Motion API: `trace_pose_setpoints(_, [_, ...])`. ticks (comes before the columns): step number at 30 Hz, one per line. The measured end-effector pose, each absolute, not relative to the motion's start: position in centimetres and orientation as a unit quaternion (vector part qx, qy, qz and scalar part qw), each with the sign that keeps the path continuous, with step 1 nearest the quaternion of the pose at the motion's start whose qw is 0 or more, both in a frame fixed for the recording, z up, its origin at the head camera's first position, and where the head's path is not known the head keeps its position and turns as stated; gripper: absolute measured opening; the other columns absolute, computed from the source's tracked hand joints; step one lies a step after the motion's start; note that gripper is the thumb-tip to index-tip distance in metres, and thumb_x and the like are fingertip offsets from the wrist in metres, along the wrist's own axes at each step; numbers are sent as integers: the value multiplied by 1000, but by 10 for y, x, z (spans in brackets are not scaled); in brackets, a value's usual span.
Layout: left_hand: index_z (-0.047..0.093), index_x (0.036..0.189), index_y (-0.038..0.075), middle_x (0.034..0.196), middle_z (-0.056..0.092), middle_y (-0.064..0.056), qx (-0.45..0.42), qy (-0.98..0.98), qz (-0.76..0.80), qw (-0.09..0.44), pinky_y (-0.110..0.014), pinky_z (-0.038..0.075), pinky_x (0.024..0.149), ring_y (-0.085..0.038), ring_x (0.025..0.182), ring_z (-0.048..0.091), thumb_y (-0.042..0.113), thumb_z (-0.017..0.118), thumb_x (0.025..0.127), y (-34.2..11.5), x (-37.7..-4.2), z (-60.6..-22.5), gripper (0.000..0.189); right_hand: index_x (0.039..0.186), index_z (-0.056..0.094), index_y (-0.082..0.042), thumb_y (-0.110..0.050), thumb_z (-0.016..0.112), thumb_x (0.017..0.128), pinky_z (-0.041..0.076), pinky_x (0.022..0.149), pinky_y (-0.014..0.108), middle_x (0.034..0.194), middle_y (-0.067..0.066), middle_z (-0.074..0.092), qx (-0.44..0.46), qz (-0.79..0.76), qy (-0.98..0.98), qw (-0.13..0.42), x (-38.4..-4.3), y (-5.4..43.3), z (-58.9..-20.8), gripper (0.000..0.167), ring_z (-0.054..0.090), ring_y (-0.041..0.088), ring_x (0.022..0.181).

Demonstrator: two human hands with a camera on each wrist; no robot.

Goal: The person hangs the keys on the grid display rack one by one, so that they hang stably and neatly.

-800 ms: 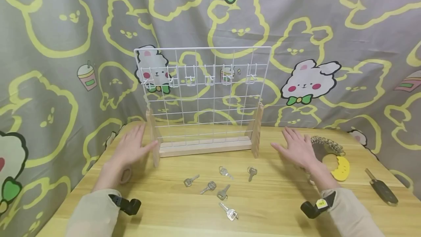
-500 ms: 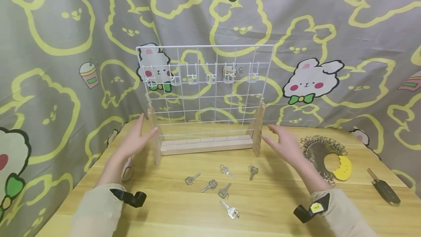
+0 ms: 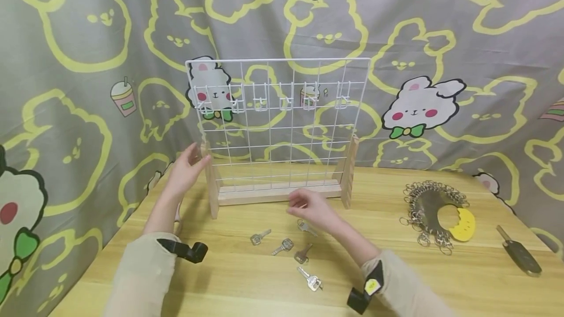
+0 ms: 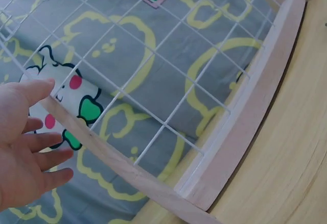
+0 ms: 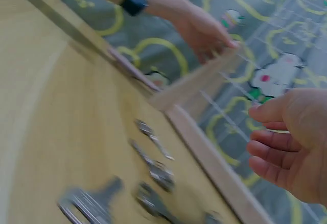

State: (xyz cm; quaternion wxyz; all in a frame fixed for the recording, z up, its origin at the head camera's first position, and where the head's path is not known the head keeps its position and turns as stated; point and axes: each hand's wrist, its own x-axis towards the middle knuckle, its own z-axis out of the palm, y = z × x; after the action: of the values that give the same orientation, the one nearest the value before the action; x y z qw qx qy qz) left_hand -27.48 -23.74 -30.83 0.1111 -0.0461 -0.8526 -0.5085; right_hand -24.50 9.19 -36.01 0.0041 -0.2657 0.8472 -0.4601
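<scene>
Left hand (image 3: 182, 174), grip spread, empty, perhaps steadies the rack (image 3: 251, 197) at nine o'clock; right hand (image 3: 314, 208), loosely curved, empty, hangs near keys (image 3: 287, 244) at six.

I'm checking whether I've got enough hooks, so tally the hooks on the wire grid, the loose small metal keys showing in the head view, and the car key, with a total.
White wire hooks: 6
Small metal keys: 5 showing (the right hand may hide more)
Car key: 1
Total: 12 showing
</scene>
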Motion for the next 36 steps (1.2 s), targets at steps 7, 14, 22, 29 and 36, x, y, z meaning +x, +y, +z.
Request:
trace_pose_setpoints(7, [13,146,-2,142,30,-29,-54,-847,-516,112,-51,27,107,-42,130,30,29,51,96,-230,-276,-309,70,104,63,1,-10,68,82,49,73,27,85,-2,63,-279,-476,831,68,-242,50,-386,26,57,13,82])
trace_pose_setpoints(14, [21,145,-3,140,34,-28,-52,-836,-531,123,-52,29,106,-42,127,34,25,50,96,-228,-274,-309,63,94,65,-2,-10,70,80,48,68,23,78,-5,60,-269,-464,839,89,-241,28,-405,17,55,10,73])
trace_pose_setpoints(22, [24,143,-4,140,34,-28,-46,-835,-533,124,-52,28,106,-42,127,35,22,49,97,-228,-275,-310,58,76,63,-10,-11,73,77,45,56,19,67,-6,55,-275,-422,860,87,-237,20,-412,10,49,7,61])
trace_pose_setpoints(29, [25,143,-4,140,35,-27,-38,-838,-531,123,-52,29,106,-41,127,36,20,48,97,-229,-277,-312,57,71,62,-11,-13,75,77,43,56,18,64,-9,52,-296,-374,877,64,-234,18,-413,14,46,4,59])
trace_pose_setpoints(36, [24,143,-5,140,35,-28,-39,-839,-529,123,-52,29,105,-42,127,35,21,48,97,-228,-277,-312,58,65,60,-12,-14,69,83,39,53,17,61,-10,49,-308,-308,899,36,-233,14,-411,20,42,3,56])
